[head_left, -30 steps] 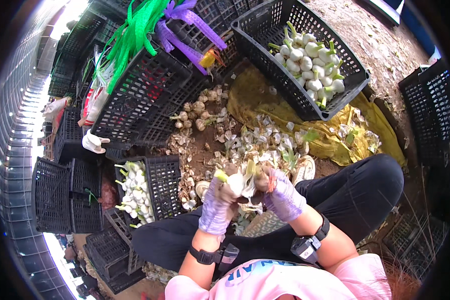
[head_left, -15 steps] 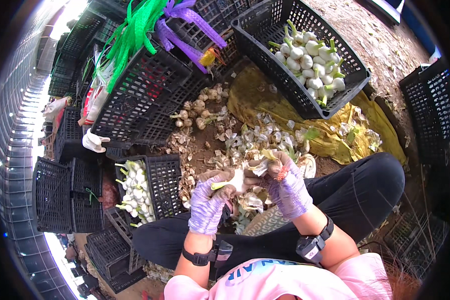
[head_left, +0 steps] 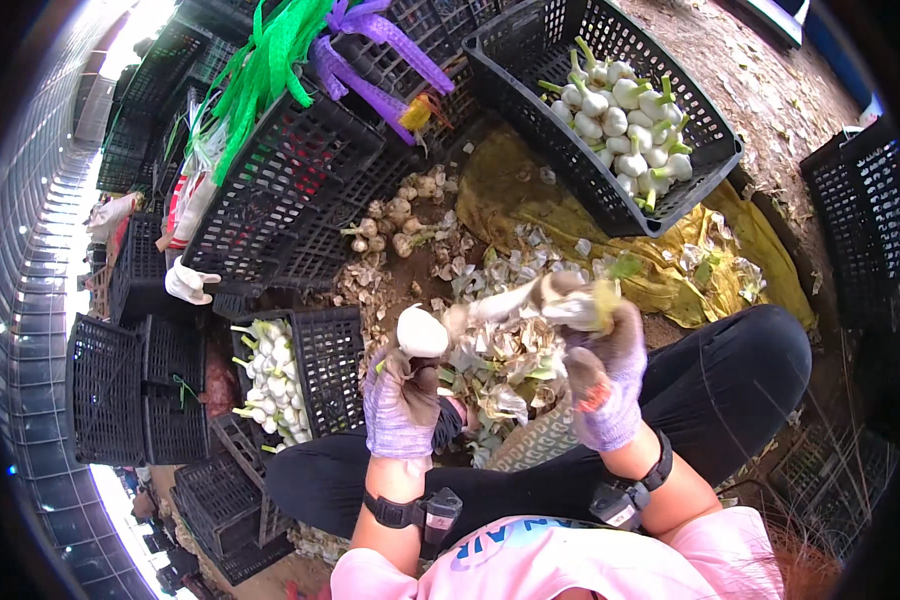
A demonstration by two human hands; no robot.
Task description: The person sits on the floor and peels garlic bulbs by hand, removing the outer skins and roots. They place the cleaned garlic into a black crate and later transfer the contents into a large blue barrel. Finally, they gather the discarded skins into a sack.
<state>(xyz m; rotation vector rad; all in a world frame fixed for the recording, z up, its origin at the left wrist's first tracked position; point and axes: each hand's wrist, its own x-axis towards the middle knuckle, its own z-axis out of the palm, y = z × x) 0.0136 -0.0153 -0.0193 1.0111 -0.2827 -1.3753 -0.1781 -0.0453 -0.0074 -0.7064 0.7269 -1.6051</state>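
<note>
Both my hands wear dirty purple-and-white gloves. In my left hand a clean white garlic bulb stands up from the closed fingers, its stem end down in the palm. My right hand, a little apart to the right, has its fingers bent around pale, papery garlic skin, smeared by motion. An orange-red patch marks one of its fingers. Below and between the hands lies a heap of loose garlic skins.
A black crate with several trimmed garlic bulbs stands far right on yellow sacking. Another crate of garlic sits left of my knee. Unpeeled garlic lies ahead, near a tilted crate hung with green and purple mesh strips.
My hands have moved apart. The left one now shows the white bulb raised at its fingertips; the right has swung up and to the right with the skin.
</note>
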